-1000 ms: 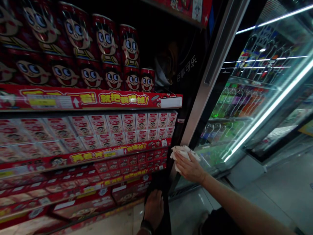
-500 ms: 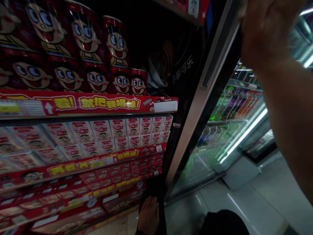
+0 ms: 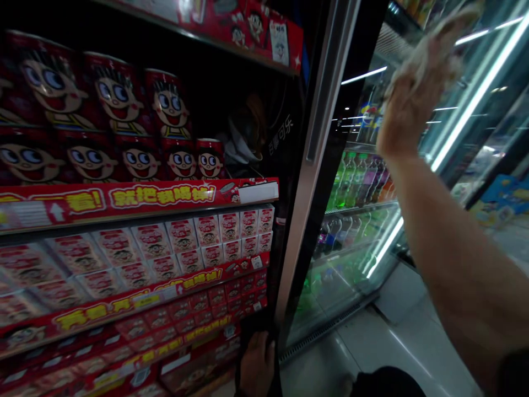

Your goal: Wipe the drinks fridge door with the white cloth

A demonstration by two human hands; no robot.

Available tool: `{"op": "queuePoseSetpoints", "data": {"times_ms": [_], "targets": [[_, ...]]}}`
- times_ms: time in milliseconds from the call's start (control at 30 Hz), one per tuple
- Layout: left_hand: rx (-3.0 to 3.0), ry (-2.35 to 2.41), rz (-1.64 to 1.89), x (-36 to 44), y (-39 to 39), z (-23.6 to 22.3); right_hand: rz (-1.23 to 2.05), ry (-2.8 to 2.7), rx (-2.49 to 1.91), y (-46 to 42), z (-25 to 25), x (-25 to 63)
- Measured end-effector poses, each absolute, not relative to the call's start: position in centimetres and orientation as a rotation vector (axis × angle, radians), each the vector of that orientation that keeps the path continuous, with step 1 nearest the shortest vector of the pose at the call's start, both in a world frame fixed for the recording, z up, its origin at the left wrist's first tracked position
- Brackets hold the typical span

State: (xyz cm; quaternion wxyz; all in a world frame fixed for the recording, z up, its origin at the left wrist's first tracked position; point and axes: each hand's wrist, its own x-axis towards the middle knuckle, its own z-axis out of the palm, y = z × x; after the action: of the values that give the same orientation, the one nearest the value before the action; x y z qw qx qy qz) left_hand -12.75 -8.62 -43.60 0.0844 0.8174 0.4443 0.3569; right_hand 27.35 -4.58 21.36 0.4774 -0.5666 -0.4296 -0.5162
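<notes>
My right hand (image 3: 409, 102) is raised high against the glass door (image 3: 363, 231) of a drinks fridge, pressing a crumpled white cloth (image 3: 433, 44) to the glass near its top. The cloth shows above my fingers, blurred. My left hand (image 3: 257, 365) is low at the bottom of the frame, gripping the dark lower end of the shelf unit (image 3: 258, 333) beside the fridge's metal door frame (image 3: 308, 182). Bottles stand in rows behind the glass.
A red shelf rack (image 3: 136, 198) on the left holds cartoon-face cans above and small milk cartons below. A pale bundle lies at the shelf's right end (image 3: 242, 146). Grey tiled floor (image 3: 397, 342) spreads to the right, with more lit coolers beyond.
My right hand rose with the cloth from low on the glass door to its upper part. The view shifted a little to the right. My left hand stayed put.
</notes>
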Motion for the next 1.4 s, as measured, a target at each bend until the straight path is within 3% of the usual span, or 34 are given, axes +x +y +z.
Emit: {"op": "queuePoseSetpoints", "data": {"times_ms": [67, 200, 300, 367, 500, 700, 900, 1067, 1233, 1400], "targets": [[2.426, 1.265, 1.274, -10.9, -7.2, -38.2, -1.168, -1.066, -1.319, -5.0, 12.9, 25.6], [2.351, 1.033, 1.819, -6.8, -5.4, -22.1, -1.107, -1.206, -1.361, -6.2, -3.1, 21.4], [2.291, 0.784, 2.136, -4.0, -5.2, -11.0, -1.118, -1.362, -1.396, -6.8, -10.0, 19.2], [2.273, 0.639, 2.275, -2.4, -4.9, -5.6, -1.140, -1.396, -1.385, -7.1, -11.4, 18.5], [2.256, 0.425, 2.421, -0.1, -3.4, 1.9, -1.212, -1.441, -1.331, -6.8, -6.8, 19.1], [2.166, 0.454, 2.427, 2.4, -1.8, 9.3, -1.279, -1.366, -1.253, -5.3, 10.3, 22.0], [2.185, 0.839, 2.453, 3.9, -1.6, 11.3, -1.218, -1.287, -1.235, -4.8, 26.9, 23.1], [2.193, 0.930, 2.585, 3.6, -1.0, 11.2, -1.202, -1.133, -1.160, -4.1, 37.1, 27.0], [2.145, 0.934, 2.592, 3.3, -0.7, 11.0, -1.131, -1.018, -1.209, -3.3, 39.4, 35.3], [2.100, 0.945, 2.559, 3.4, -0.8, 11.1, -1.052, -0.913, -1.273, -3.6, 30.6, 43.5]]}}
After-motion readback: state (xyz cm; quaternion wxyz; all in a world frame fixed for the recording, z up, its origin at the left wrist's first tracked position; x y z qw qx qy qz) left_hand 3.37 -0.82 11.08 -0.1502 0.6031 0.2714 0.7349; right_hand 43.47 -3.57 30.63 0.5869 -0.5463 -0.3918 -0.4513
